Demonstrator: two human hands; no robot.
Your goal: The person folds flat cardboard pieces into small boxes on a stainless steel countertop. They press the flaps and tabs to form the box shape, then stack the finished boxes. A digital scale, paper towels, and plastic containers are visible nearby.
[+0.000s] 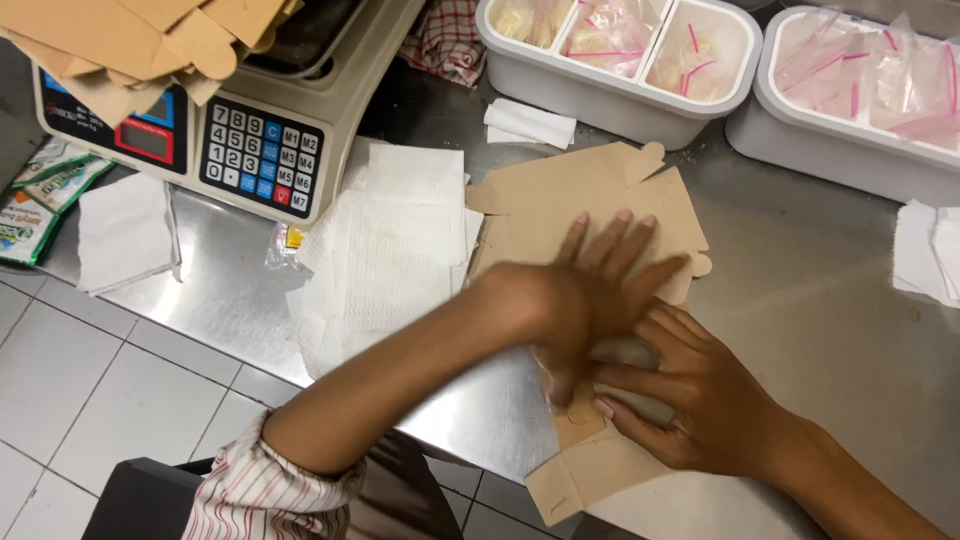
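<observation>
Steel counter (240, 290) | tiled floor (90, 390) | left hand (590, 290), right hand (690, 400) flat, open on cardboard blank (600, 195)

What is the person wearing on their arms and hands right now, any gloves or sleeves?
No gloves: both hands are bare. The left hand comes from an arm with a sleeve pushed up near the elbow, white with thin red stripes. The right hand shows a bare forearm, no sleeve, watch or rings visible.
</observation>
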